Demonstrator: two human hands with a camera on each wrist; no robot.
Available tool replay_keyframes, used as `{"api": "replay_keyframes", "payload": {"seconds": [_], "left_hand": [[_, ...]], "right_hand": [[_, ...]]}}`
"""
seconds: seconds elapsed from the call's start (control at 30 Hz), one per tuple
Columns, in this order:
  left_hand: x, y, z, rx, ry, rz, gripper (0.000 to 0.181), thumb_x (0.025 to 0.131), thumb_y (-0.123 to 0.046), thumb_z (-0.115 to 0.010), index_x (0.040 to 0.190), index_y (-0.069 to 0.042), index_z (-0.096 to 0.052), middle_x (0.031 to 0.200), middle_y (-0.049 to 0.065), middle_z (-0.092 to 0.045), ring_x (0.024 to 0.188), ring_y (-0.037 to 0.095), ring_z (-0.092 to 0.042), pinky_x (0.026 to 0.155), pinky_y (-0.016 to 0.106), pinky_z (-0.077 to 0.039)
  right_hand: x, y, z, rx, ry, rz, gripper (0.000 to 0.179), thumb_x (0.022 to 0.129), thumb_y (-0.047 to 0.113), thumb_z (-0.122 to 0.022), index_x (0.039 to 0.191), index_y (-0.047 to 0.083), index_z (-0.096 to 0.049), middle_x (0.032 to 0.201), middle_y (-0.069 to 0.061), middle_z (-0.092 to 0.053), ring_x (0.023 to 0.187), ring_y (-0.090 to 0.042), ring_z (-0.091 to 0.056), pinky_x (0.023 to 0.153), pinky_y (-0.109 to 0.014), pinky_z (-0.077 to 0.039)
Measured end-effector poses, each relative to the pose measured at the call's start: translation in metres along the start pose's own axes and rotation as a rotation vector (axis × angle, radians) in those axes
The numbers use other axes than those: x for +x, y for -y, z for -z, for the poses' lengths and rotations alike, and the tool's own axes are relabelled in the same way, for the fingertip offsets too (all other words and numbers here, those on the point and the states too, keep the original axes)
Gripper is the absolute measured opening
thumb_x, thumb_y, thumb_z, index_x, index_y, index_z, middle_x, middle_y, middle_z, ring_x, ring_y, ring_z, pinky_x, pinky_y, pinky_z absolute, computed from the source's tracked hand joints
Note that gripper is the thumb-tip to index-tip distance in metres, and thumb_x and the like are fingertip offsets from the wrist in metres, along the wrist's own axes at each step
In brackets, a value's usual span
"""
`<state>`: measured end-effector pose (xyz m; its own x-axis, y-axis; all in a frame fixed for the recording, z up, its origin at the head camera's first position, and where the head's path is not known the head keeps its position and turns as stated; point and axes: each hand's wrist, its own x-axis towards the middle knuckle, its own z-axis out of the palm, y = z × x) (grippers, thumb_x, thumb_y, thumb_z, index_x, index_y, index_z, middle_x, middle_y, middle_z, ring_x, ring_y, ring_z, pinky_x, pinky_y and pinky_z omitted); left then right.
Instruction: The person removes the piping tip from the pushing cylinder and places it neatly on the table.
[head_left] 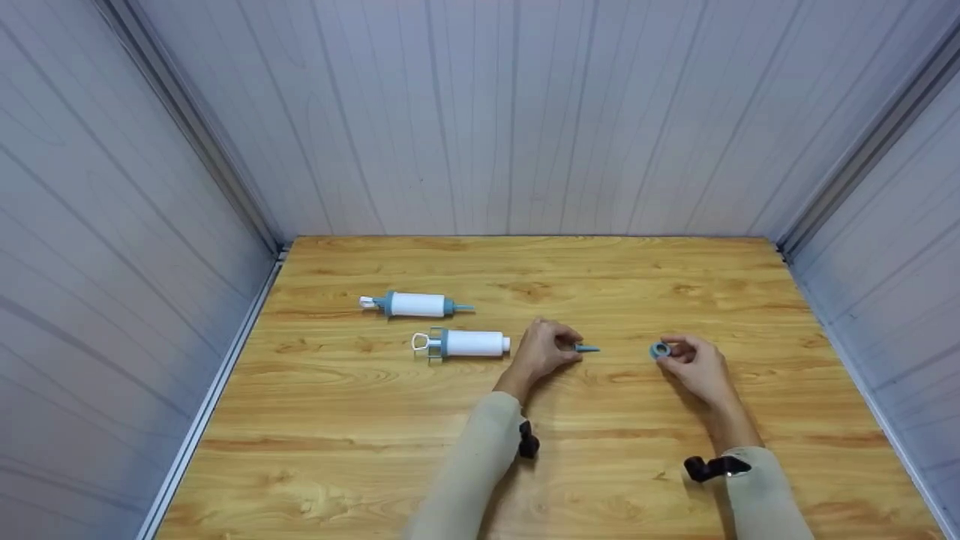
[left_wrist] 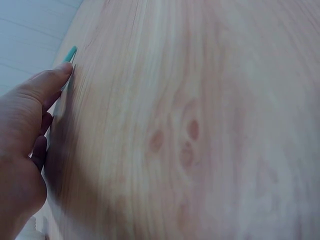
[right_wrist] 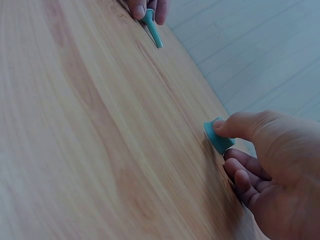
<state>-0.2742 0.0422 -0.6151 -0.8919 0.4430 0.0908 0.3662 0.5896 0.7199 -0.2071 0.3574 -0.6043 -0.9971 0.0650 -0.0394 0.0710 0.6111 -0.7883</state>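
Apparently, two loose parts are being readied: the left hand (head_left: 544,350) pinches a thin blue nozzle (head_left: 589,348), and the right hand's (head_left: 697,367) fingers grip a blue ring (right_wrist: 218,139), well apart over the tabletop (head_left: 615,427). The next move seems to call for lining both up. The tipless syringe (head_left: 475,343) lies beyond the left hand, which stands between it and the ring; a tipped syringe (head_left: 418,304) lies behind.

Pale walls (head_left: 480,120) border a wood-grain tabletop (head_left: 615,435) on three sides.
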Motion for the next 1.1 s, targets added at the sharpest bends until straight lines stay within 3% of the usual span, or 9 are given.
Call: {"api": "replay_keyframes", "payload": {"seconds": [0.17,0.37,0.5,0.67,0.77,1.1], "left_hand": [[0.000,-0.001,0.002,-0.004,0.007,0.012,0.026,0.096,-0.024,-0.092,0.121,-0.016,-0.089,0.118,0.000,-0.087,0.111,0.017,-0.075,0.116,0.036,-0.048],[-0.001,-0.005,0.007,-0.090,0.029,0.060,0.027,0.100,-0.026,-0.087,0.125,-0.015,-0.087,0.125,0.003,-0.083,0.114,0.016,-0.071,0.105,0.034,-0.058],[-0.001,-0.007,0.009,-0.093,0.029,0.074,0.029,0.103,-0.027,-0.083,0.129,-0.013,-0.085,0.127,0.005,-0.081,0.118,0.017,-0.072,0.108,0.036,-0.059],[0.002,-0.006,0.012,-0.066,0.015,0.043,0.029,0.105,-0.028,-0.080,0.130,-0.015,-0.084,0.129,0.005,-0.081,0.122,0.021,-0.072,0.111,0.040,-0.059],[0.002,-0.010,0.018,-0.091,0.023,0.065,0.030,0.106,-0.025,-0.079,0.133,-0.013,-0.083,0.133,0.008,-0.080,0.126,0.026,-0.071,0.114,0.044,-0.058],[0.002,-0.009,0.030,-0.111,0.002,0.085,0.030,0.108,-0.027,-0.077,0.135,-0.015,-0.082,0.138,0.007,-0.079,0.128,0.027,-0.075,0.111,0.043,-0.062]], "right_hand": [[-0.001,0.001,0.002,0.010,0.010,-0.001,0.046,0.103,0.012,-0.080,0.145,-0.005,-0.070,0.120,-0.024,-0.076,0.088,0.000,-0.062,0.078,-0.015,-0.053],[-0.003,0.004,0.005,0.025,0.023,-0.001,0.052,0.105,0.017,-0.081,0.150,-0.003,-0.066,0.124,-0.023,-0.074,0.091,-0.002,-0.062,0.080,-0.016,-0.053],[-0.006,0.007,0.007,0.021,0.029,0.013,0.053,0.106,0.020,-0.080,0.151,-0.003,-0.065,0.125,-0.022,-0.074,0.093,-0.002,-0.062,0.082,-0.016,-0.053],[-0.009,0.012,0.012,0.022,0.012,0.029,0.052,0.108,0.022,-0.078,0.152,-0.001,-0.065,0.125,-0.020,-0.072,0.096,0.001,-0.062,0.084,-0.015,-0.053],[-0.009,0.016,0.012,0.030,0.007,0.040,0.051,0.109,0.022,-0.077,0.153,0.000,-0.064,0.126,-0.019,-0.069,0.096,0.001,-0.062,0.085,-0.016,-0.054],[-0.013,0.027,0.001,0.045,0.006,0.086,0.047,0.109,0.022,-0.076,0.150,0.000,-0.067,0.125,-0.021,-0.071,0.097,0.003,-0.062,0.087,-0.013,-0.052]]}}
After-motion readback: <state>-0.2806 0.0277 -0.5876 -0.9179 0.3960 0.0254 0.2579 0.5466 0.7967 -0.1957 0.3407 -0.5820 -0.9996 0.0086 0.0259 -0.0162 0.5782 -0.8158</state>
